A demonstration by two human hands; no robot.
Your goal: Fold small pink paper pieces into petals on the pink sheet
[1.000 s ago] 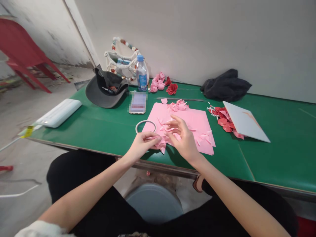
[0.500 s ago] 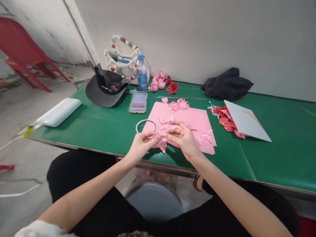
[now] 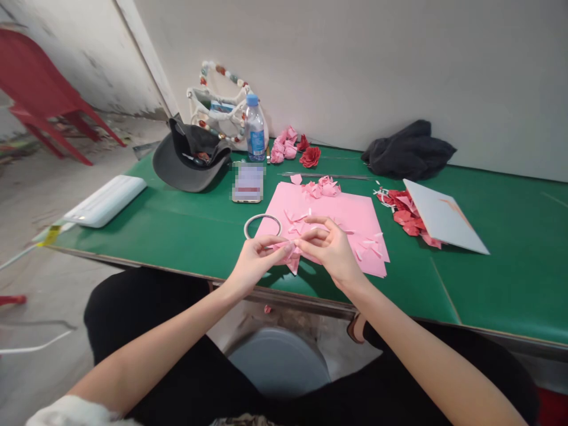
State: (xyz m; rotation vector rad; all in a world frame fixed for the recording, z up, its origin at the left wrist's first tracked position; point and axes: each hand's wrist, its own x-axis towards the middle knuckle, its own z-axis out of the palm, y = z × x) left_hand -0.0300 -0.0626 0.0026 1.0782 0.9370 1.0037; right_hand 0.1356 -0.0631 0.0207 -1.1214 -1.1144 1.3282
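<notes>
Between both hands is a folded piece of pink paper (image 3: 293, 261), partly covered by the fingers. My left hand (image 3: 257, 260) pinches it from the left, thumb and forefinger together. From the right, the thumb and forefinger of my right hand (image 3: 331, 248) close on the same paper, its other fingers curled loosely above. Under and behind them lies a stack of pink paper sheets (image 3: 355, 213), with several folded pink pieces bearing white strips on it. A roll of white tape (image 3: 262, 218) lies beside my left hand, overlapping the stack's left edge.
Behind stand a water bottle (image 3: 255, 133), a beaded bag, pink and red paper flowers (image 3: 309, 157) and thin wires (image 3: 332, 176). A cap (image 3: 190, 160), phone (image 3: 248, 182) and white power strip (image 3: 109, 201) are left. Right are a black cloth (image 3: 408, 151), red pieces and a white board (image 3: 446, 216).
Both hands stay almost in place, still pinching the pink paper. The right fingers have shifted very slightly; nothing on the table has visibly moved.
</notes>
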